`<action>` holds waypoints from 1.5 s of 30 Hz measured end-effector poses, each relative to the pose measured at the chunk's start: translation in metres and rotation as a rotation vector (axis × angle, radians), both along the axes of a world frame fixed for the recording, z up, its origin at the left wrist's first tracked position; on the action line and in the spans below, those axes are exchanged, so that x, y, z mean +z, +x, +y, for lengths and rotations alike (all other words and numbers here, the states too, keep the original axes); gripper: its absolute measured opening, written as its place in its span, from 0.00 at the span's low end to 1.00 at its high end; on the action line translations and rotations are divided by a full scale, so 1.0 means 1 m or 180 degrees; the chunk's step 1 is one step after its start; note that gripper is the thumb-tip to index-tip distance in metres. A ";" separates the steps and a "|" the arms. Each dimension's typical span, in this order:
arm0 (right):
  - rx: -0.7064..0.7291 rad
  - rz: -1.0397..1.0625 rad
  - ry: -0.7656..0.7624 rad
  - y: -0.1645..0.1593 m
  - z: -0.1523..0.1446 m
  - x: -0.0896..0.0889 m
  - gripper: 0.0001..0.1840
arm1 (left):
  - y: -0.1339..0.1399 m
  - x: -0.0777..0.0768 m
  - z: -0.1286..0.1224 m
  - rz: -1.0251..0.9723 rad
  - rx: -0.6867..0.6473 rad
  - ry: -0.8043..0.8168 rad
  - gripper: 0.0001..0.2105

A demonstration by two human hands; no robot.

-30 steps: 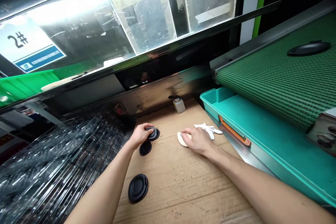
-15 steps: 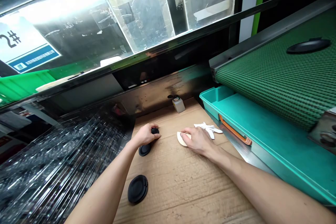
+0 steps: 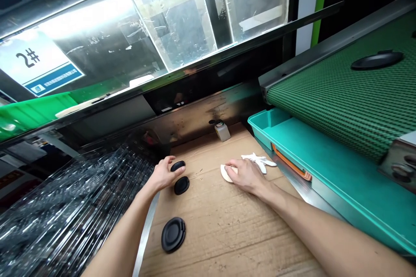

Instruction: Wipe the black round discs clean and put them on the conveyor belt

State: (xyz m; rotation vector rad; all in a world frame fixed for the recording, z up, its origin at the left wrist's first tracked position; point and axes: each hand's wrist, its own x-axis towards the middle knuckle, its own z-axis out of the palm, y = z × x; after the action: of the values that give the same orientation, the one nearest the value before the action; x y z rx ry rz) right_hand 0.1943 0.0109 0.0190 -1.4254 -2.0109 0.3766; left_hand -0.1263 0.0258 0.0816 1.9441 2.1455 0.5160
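My left hand (image 3: 164,173) is at the far left of the cardboard sheet (image 3: 208,225), thumb and fingers apart beside a small round black piece (image 3: 177,165). That piece lies on the cardboard, partly overlapped by the thumb. Just below it is a second small black disc (image 3: 181,185). A larger black round lid (image 3: 173,234) with a tab at its rim rests nearer to me. My right hand (image 3: 247,176) is closed on a cream-coloured rounded pad (image 3: 226,174) and presses it against the cardboard. A white glove-like cloth (image 3: 260,162) lies just beyond that hand.
A small pump-top bottle (image 3: 222,132) stands at the back of the cardboard. To the right is a teal tray (image 3: 318,151) under a green conveyor belt (image 3: 341,95) carrying a black lid (image 3: 377,59). Clear plastic trays (image 3: 81,207) are stacked at left. A metal ledge crosses behind.
My left hand has moved left and its fingers have opened, leaving the small black piece on the cardboard. My right hand keeps its hold on the pad. The view has shifted slightly.
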 end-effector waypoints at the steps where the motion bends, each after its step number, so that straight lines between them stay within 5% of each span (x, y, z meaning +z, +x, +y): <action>1: -0.0006 -0.0016 -0.0002 0.000 0.000 0.000 0.16 | 0.001 0.000 -0.009 0.0032 -0.0052 -0.0055 0.35; 8: -0.0040 -0.0073 -0.0084 0.000 0.000 0.000 0.17 | 0.014 -0.003 -0.042 -0.0315 -0.0699 -0.0231 0.28; 12: 0.0023 -0.0026 -0.0064 0.000 0.001 -0.001 0.16 | -0.001 0.003 -0.015 0.0070 -0.0300 0.0190 0.30; 15: 0.0021 -0.0011 -0.0050 0.000 0.001 -0.002 0.16 | -0.014 0.003 0.011 0.0197 -0.0137 0.0013 0.34; 27: -0.0019 -0.0044 -0.0082 -0.001 0.001 0.000 0.17 | -0.005 -0.003 0.048 -0.0016 -0.0385 -0.0487 0.32; 35: 0.0028 -0.0067 -0.0120 -0.001 0.002 0.009 0.20 | 0.007 0.025 0.068 0.0612 -0.0217 -0.0100 0.36; 39: 0.0034 -0.0003 -0.0194 0.004 0.007 0.014 0.21 | 0.078 0.072 0.087 0.0872 -0.0526 0.0248 0.29; 45: 0.0155 -0.0010 -0.0452 0.004 0.004 0.023 0.19 | 0.318 0.155 0.099 0.0687 -0.1887 0.0793 0.20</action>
State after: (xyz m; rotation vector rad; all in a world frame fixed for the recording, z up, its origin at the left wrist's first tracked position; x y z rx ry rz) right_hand 0.1984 0.0144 0.0420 -1.4646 -2.0593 0.5483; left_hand 0.1916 0.1243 0.2363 2.7290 1.5276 0.4892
